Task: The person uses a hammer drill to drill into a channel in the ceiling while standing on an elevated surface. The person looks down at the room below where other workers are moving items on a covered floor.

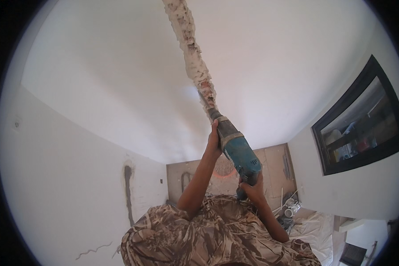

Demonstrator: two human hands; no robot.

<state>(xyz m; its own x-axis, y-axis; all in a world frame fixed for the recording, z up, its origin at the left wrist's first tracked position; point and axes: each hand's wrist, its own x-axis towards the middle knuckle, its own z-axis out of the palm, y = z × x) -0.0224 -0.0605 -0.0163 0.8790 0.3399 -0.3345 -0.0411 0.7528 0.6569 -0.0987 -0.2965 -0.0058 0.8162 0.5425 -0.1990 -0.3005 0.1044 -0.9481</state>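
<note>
A teal and black rotary hammer [240, 153] is held up in both my hands, its nose pointing at the wall ahead. My left hand [214, 141] wraps round the front of its body, just behind the dark chuck. At the rear, my right hand [253, 188] is closed on the grip; the trigger finger is hidden. The tool's front end meets a rough chased channel [196, 62] in the white wall, where brick and mortar show. Whether the bit touches the masonry cannot be made out.
A black-framed window [363, 124] is at the right. On the left wall runs a dark filled slot [128, 190]. Below lie a dusty floor [270, 166], white pipes and fittings [290, 207] and a pale sheet [312, 232]. A white unit [365, 241] stands lower right.
</note>
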